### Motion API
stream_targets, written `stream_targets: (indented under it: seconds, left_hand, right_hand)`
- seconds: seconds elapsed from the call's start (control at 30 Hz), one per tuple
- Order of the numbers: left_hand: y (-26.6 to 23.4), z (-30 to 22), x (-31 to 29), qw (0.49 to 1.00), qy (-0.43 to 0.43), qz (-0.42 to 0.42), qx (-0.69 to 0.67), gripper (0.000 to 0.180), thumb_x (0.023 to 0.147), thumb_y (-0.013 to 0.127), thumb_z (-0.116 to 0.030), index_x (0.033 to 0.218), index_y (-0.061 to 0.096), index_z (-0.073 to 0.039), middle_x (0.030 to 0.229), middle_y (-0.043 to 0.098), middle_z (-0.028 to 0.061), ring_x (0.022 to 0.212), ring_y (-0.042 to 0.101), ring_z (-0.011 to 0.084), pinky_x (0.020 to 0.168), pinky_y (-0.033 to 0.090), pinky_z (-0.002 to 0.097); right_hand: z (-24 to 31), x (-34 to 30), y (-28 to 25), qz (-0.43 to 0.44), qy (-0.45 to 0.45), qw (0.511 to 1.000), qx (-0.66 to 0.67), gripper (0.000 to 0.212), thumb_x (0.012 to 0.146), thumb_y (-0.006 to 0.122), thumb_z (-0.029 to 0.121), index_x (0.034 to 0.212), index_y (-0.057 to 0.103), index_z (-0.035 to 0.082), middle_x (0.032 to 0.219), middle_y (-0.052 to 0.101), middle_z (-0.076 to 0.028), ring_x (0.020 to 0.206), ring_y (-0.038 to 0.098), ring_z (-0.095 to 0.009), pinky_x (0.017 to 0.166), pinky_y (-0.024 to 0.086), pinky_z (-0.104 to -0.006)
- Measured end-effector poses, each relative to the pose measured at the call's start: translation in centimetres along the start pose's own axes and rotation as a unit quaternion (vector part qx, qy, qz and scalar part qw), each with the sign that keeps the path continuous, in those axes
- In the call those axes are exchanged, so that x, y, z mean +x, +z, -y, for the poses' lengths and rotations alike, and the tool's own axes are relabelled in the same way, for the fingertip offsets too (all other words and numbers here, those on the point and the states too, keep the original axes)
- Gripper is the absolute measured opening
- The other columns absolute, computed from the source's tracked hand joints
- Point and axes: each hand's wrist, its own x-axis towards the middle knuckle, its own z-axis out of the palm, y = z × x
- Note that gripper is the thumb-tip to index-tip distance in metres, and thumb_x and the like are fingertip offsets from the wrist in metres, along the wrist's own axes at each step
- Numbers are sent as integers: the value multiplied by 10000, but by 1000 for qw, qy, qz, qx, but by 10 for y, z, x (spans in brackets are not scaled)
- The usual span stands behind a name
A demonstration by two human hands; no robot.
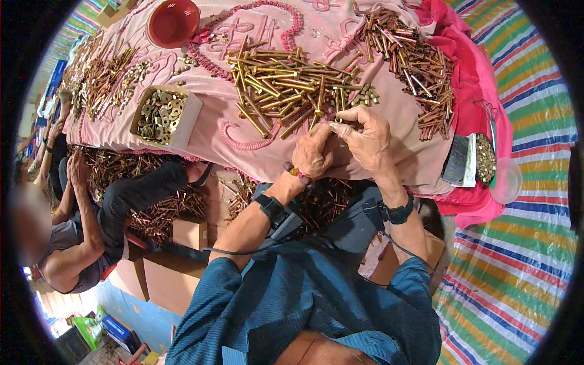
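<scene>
My left hand (313,151) and my right hand (368,139) meet at the near edge of the cloth-covered table. The left fingers are curled closed, palm side hidden; what they hold cannot be made out. My right thumb and forefinger are pinched together beside the left fingertips, at a small brass-coloured nut (339,120). Just beyond lies a heap of long gold-coloured bolts (274,82), pointing in many directions. A little cluster of nuts (367,95) sits at the heap's right end, close to my right fingers.
A carton of washers (190,121) and a red bowl (173,24) stand left on the pink cloth (210,131). Copper-coloured bolts (426,79) pile up right, near a bag of small nuts (485,158). Another person's hands (76,173) are at left. More bolts (161,210) lie below the table.
</scene>
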Motion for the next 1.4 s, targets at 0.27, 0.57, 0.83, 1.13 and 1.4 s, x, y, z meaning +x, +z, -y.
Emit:
stream_targets:
  seconds: [0.27, 0.57, 0.83, 1.13, 1.4]
  left_hand:
    - [0, 0, 0, 1000, -6, 2, 7, 311, 799, 605, -20, 1104, 547, -42, 972, 603, 208, 865, 593, 462, 700, 485, 519]
    - [3, 3, 0, 1000, 2, -12, 6, 319, 804, 614, -15, 1116, 554, -34, 984, 608, 221, 878, 606, 465, 706, 496, 505]
    - [3, 1, 1, 1000, -7, -19, 2, 258, 808, 598, -12, 1059, 552, -46, 922, 605, 210, 820, 608, 461, 682, 498, 501]
    - [2, 2, 0, 1000, 2, -1, 9, 400, 723, 594, -1, 1116, 540, -53, 963, 602, 209, 835, 606, 459, 688, 498, 504]
    - [-1, -1, 0, 1000, 5, -10, 8, 413, 730, 614, -15, 1133, 536, -52, 955, 611, 202, 844, 608, 461, 699, 497, 502]
  right_hand:
    - [8, -3, 1, -8, -30, 999, -20, 157, 853, 749, 49, 985, 693, -15, 913, 699, -107, 819, 674, -186, 733, 536, -303]
    - [7, -2, -3, 6, -107, 992, -66, 161, 879, 694, 54, 1026, 698, -13, 978, 687, -141, 914, 682, -283, 796, 536, -348]
    - [2, -6, 5, -34, 21, 998, -44, 213, 831, 803, 160, 913, 673, 13, 843, 693, -94, 710, 647, -171, 648, 521, -334]
    - [11, -4, 1, -28, -20, 996, -81, 166, 867, 749, 137, 928, 663, 9, 866, 671, -117, 743, 652, -232, 675, 521, -345]
    - [7, -4, -2, -8, -108, 991, -76, 97, 869, 726, 79, 916, 672, 14, 853, 652, -121, 743, 656, -259, 664, 516, -349]
